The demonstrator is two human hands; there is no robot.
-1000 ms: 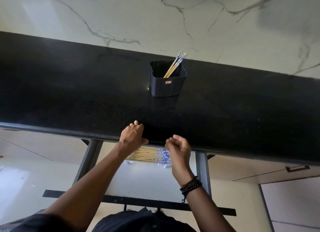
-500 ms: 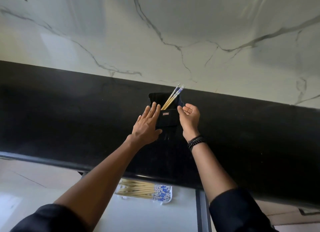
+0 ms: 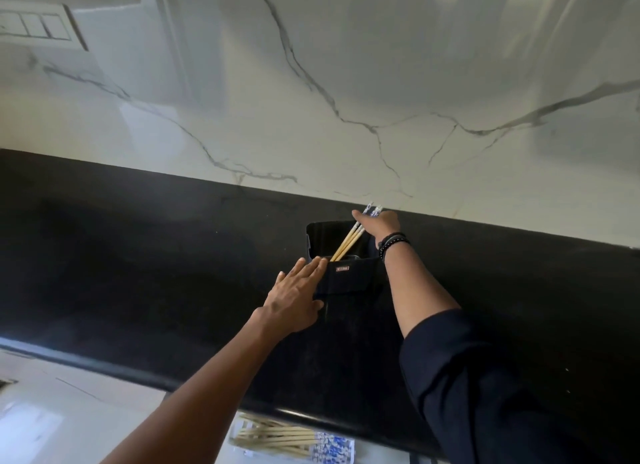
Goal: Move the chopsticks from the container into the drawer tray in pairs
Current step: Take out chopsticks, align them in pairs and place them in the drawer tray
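Note:
A dark square container (image 3: 349, 276) stands on the black countertop (image 3: 138, 255) near the wall. A few bamboo chopsticks (image 3: 348, 243) with blue-patterned tops lean in it toward the right. My right hand (image 3: 379, 221) reaches over the container's far right corner and closes round the chopsticks' upper ends. Flat against the container's left side lies my left hand (image 3: 298, 290), fingers straight. Below the counter edge, the clear drawer tray (image 3: 341, 455) holds several chopsticks (image 3: 277, 439) lying side by side.
A white marble backsplash (image 3: 346, 99) rises behind the counter, with a switch plate (image 3: 38, 27) at the upper left. The counter's front edge (image 3: 104, 366) overhangs the open drawer.
Both hands came up from the counter's front edge to the container. The left hand settled flat on its side; the right hand moved past the rim and took hold of the chopstick tops.

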